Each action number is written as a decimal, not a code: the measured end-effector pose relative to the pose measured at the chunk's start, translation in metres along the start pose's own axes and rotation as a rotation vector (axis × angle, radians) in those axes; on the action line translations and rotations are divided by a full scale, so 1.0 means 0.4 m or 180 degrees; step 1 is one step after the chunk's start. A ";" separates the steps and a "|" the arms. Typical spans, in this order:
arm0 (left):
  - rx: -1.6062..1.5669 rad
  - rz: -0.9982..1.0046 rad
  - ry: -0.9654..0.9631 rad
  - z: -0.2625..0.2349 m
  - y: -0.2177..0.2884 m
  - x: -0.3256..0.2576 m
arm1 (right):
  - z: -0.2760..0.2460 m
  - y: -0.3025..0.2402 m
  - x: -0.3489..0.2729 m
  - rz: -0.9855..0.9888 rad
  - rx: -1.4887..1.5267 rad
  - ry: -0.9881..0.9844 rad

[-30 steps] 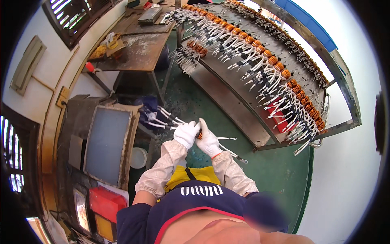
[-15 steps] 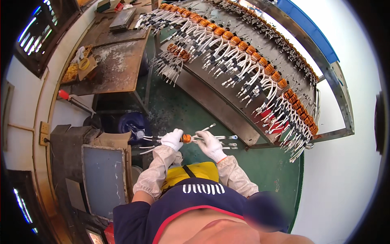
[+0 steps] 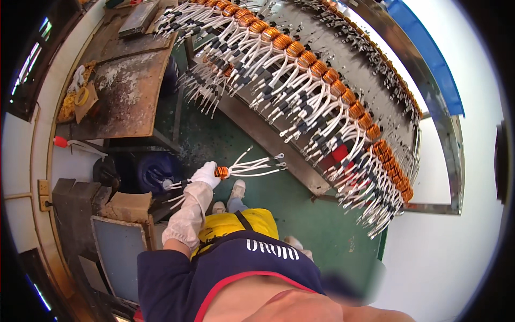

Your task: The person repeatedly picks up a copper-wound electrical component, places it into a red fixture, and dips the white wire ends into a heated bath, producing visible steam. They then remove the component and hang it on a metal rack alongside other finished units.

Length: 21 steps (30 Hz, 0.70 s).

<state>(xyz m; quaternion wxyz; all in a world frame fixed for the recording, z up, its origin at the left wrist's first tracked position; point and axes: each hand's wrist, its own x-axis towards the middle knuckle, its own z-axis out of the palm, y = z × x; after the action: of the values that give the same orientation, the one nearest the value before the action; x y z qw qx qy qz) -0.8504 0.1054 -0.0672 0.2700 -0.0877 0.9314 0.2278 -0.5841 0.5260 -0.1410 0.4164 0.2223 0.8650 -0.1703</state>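
My left hand, in a white glove with a pale sleeve, is closed around a wire-wound coil. The copper winding of this coil shows just beside the glove. White leads with ring terminals fan out to its right, and more leads stick out on the left side of the glove. The coil is held in the air over the floor. My right hand seems to be low by my right side, mostly hidden by my body; only a small pale patch shows, and its fingers cannot be made out.
Ahead, a metal rack carries rows of similar copper coils with hanging white leads. At left stand a worn wooden table, a blue drum and a grey panel. A blue tray tops the rack.
My right hand has let go of the coil's leads and dropped toward my side. My left hand still holds the coil. The whole view has shifted a little.
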 end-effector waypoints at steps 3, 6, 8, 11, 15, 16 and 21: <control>0.0041 -0.0015 0.0093 -0.040 0.037 0.082 | -0.041 0.021 0.033 0.0239 -0.0088 -0.0163; 0.0025 -0.0051 0.0165 -0.088 0.074 0.149 | -0.130 0.026 0.075 0.0119 0.0060 -0.0080; -0.0087 -0.0098 0.0204 -0.100 0.087 0.205 | -0.188 0.002 0.095 0.0053 0.0148 -0.0012; -0.0320 -0.0083 0.0235 -0.142 0.126 0.274 | -0.263 -0.048 0.117 -0.0039 0.0215 0.0036; -0.0623 0.0038 0.0329 -0.187 0.164 0.410 | -0.338 -0.112 0.147 -0.0092 0.0217 0.0055; -0.0677 0.0071 0.0351 -0.194 0.173 0.455 | -0.353 -0.127 0.154 -0.0086 0.0191 0.0048; -0.0882 0.0362 0.0317 -0.225 0.206 0.719 | -0.409 -0.194 0.171 0.0100 0.0029 0.0035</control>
<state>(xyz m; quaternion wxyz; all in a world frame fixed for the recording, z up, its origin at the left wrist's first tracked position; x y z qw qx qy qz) -1.1569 0.1240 -0.1246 0.1954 -0.0824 0.9067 0.3645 -0.7682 0.5556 -0.0895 0.4133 0.2387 0.8629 -0.1665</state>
